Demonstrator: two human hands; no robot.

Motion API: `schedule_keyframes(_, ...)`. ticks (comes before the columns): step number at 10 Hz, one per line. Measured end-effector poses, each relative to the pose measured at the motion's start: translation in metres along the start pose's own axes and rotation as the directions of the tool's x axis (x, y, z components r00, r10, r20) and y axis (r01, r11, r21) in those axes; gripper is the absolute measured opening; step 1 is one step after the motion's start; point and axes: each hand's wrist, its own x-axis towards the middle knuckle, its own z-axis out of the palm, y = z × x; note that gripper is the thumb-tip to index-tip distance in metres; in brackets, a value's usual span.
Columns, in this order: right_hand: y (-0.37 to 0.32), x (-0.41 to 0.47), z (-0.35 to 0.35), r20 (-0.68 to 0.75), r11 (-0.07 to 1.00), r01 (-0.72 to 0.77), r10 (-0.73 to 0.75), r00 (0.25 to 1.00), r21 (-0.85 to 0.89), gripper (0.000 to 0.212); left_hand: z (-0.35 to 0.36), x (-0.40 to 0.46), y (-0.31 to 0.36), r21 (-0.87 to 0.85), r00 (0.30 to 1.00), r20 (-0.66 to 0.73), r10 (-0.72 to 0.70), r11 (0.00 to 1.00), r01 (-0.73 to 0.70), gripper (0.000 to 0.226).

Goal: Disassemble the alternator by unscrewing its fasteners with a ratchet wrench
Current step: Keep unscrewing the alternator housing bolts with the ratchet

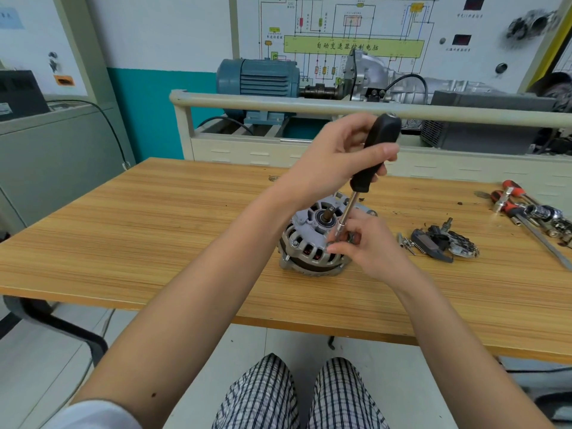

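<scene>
The grey cast-aluminium alternator [312, 243], slotted round its rim, stands on end near the middle of the pale wood-grain workbench [154, 230], shaft upward. My left hand [337, 156] is wrapped round the black plastic handle of a straight nut driver [371, 159], whose steel shank slopes down to a fastener on the housing's right edge. My right hand [368, 246] pinches the socket end between fingertips, guiding it onto the bolt; the bolt head itself is hidden under my fingers, so I cannot tell how well it is seated.

That is my main worry: the shank leans noticeably, and if I turn with the socket cocked it could slip off and round the head, or nip my fingertips. Nothing clamps the alternator, so a stiff fastener may spin or tip the whole body. A second bolt [295, 243] on the near-left rim looks still in place.

Just beside it to the right lie the removed dark rectifier parts [445, 241]; a loose bolt could roll among them. Farther right sit red-handled tools and sockets [526, 209].
</scene>
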Motion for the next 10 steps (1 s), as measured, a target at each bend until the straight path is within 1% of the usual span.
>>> schedule_keyframes(1,0.0013,-0.003,-0.0023,0.037,1.0,0.02,-0.021,0.999,0.019,0.035,-0.0048,-0.0004,0.0064,0.025,0.999,-0.024,0.021,0.999,-0.02,0.029)
schedule_keyframes(2,0.0006,-0.0026,-0.0049,0.033,1.0,-0.006,0.006,0.999,-0.002,0.024,-0.006,-0.0022,0.0099,0.056,0.999,-0.039,0.017,0.998,-0.014,0.029)
schedule_keyframes(3,-0.0018,-0.0013,-0.0021,-0.016,1.0,-0.008,0.008,1.0,-0.006,0.018,-0.0056,-0.0032,0.0103,0.072,0.999,-0.038,0.012,0.997,-0.009,0.029)
schedule_keyframes(4,-0.003,-0.0027,-0.0016,0.005,0.999,0.033,-0.033,0.999,0.017,0.023,-0.0054,-0.0036,0.0114,0.08,1.0,-0.029,0.002,0.997,0.0,0.029)
schedule_keyframes(5,0.0001,-0.0046,-0.0057,0.04,0.998,0.017,-0.019,0.999,0.063,0.023,-0.0062,-0.0038,0.0122,0.073,0.999,-0.033,0.002,0.997,0.0,0.028)
schedule_keyframes(6,-0.0007,-0.0033,-0.0056,0.008,0.999,-0.019,0.019,1.0,0.045,0.023,-0.0071,-0.0041,0.0125,0.07,0.999,-0.039,0.002,0.998,0.0,0.028)
schedule_keyframes(7,-0.0028,-0.002,-0.0027,-0.003,0.999,0.025,-0.025,1.0,0.022,0.025,-0.0069,-0.0047,0.0116,0.069,0.999,-0.036,-0.001,0.998,0.004,0.029)
schedule_keyframes(8,0.0,-0.004,-0.0054,0.043,0.997,0.035,-0.038,0.998,0.065,0.034,-0.0077,-0.0057,0.0114,0.064,1.0,-0.03,-0.003,0.998,0.005,0.029)
schedule_keyframes(9,0.0009,-0.0037,-0.0079,0.043,0.998,-0.013,0.01,0.999,0.066,0.026,-0.0084,-0.0057,0.012,0.061,1.0,-0.028,-0.005,0.998,0.007,0.029)
schedule_keyframes(10,-0.0019,-0.0002,-0.0042,-0.001,1.0,-0.02,0.02,1.0,-0.007,0.017,-0.008,-0.0057,0.0121,0.062,1.0,-0.022,-0.001,0.998,0.003,0.028)
